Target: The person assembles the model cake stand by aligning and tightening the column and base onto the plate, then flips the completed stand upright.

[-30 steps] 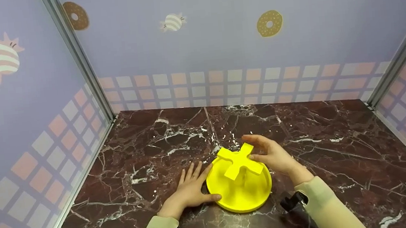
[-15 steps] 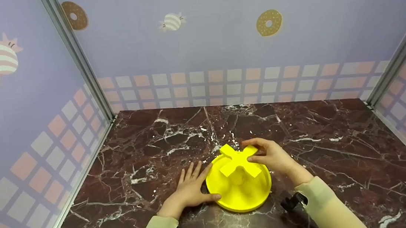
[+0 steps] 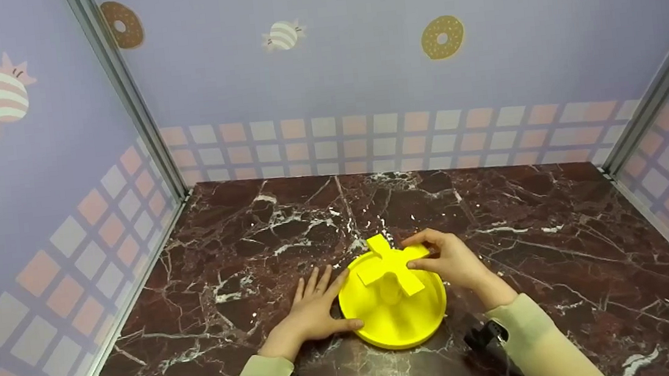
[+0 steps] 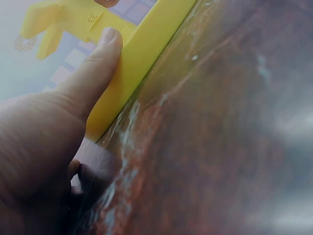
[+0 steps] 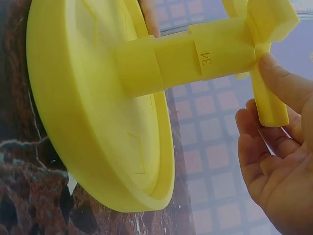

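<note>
In the head view, a round yellow dish-like base (image 3: 403,330) with a raised rim lies on the tabletop. A stepped yellow column (image 5: 178,59), marked "34", rises from its middle and carries a four-armed yellow cross-shaped handle (image 3: 391,263). My right hand (image 3: 453,261) pinches one arm of this handle, thumb in front and fingers behind, as the right wrist view shows. Against the left side of the base rests my left hand (image 3: 311,314), fingers spread and mostly straight. Its thumb (image 4: 95,68) lies on the rim. How the column sits in the base is hidden.
The dark red marbled tabletop (image 3: 239,221) stretches around the base. Purple panels (image 3: 361,81) with sweets and checks enclose it at the back and sides, joined by metal corner posts (image 3: 135,96). Small white specks lie behind the base.
The cross-shaped handle has turned clockwise, seen from above, and my right hand's fingers have shifted with one arm. My left hand and the base have stayed in place.
</note>
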Available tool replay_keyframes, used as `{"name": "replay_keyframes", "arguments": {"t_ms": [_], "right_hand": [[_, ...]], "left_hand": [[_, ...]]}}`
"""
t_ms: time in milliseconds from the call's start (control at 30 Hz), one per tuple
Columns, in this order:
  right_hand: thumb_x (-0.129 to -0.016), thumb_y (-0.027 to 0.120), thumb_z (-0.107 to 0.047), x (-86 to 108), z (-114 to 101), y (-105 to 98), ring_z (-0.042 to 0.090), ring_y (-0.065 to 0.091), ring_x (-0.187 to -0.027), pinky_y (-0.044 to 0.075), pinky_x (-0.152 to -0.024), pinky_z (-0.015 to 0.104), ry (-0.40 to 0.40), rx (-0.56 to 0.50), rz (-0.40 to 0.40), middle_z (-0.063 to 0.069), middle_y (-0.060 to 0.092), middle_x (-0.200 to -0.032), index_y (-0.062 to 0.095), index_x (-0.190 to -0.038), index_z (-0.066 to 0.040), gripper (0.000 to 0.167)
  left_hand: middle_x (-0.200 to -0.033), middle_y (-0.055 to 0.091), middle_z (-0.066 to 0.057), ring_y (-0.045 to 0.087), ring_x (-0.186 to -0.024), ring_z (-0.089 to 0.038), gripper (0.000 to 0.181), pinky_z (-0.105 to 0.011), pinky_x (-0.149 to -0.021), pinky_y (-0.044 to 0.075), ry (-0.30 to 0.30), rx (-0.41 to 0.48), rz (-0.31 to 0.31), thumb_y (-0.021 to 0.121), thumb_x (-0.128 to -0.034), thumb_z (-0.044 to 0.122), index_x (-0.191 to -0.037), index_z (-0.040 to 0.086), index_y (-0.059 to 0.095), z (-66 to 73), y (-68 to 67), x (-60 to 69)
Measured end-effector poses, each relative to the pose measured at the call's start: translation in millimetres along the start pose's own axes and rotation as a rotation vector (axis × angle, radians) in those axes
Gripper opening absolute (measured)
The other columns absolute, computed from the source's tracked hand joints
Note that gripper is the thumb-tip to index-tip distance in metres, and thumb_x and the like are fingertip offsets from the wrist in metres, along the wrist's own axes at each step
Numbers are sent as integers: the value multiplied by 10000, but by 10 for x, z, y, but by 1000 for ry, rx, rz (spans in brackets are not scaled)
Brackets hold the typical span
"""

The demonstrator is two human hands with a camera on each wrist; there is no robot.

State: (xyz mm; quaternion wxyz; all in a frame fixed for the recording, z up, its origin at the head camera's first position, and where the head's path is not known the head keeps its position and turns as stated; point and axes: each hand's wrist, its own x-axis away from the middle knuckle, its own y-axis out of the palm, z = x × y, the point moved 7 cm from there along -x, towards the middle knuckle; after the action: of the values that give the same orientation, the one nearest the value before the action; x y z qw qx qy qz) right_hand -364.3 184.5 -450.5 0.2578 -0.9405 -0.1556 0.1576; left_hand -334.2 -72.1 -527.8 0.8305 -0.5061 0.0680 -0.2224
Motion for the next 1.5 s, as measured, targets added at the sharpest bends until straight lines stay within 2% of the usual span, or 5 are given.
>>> {"name": "replay_keyframes", "arguments": {"t_ms": [367,633,867,1167,1500], "right_hand": [[-880,826,-187,102,-12,9,95,667,-851,573,-719,209,-1,53,67,147,732,-1155,712,-1141,-58,312],[-860,846,-203,177,-31,60,147,671,-881,596,-747,256,43,51,88,154,709,-1158,679,-1083,-49,319],[-823,876,-188,242,-55,82,154,616,-822,528,-694,208,95,50,135,105,732,-1174,660,-1021,-89,310],[-825,875,-178,301,-133,129,147,605,-911,511,-771,271,94,100,200,92,719,-1134,636,-1010,-84,316],[-814,868,-92,336,-195,154,265,675,-1085,565,-1007,466,87,81,257,98,701,-1106,618,-1015,-56,323]], "left_hand": [[-1743,55,-166,-16,-1611,-431,1105,-647,-1290,-24,4,-2,3,685,-820,746,-1670,283,153,1,-1,5],[-1741,58,-173,-13,-1610,-434,1106,-648,-1291,-21,11,4,7,687,-819,746,-1670,291,147,2,-2,4],[-1744,56,-165,-15,-1611,-431,1106,-649,-1291,-16,11,5,5,686,-819,749,-1669,278,159,-10,2,4],[-1745,50,-159,-19,-1612,-427,1110,-651,-1290,-20,4,-3,-4,673,-819,760,-1670,274,154,-9,2,-1],[-1744,49,-163,-14,-1611,-431,1117,-651,-1290,-16,1,-12,-1,673,-812,767,-1670,268,160,-7,2,-2]]}}
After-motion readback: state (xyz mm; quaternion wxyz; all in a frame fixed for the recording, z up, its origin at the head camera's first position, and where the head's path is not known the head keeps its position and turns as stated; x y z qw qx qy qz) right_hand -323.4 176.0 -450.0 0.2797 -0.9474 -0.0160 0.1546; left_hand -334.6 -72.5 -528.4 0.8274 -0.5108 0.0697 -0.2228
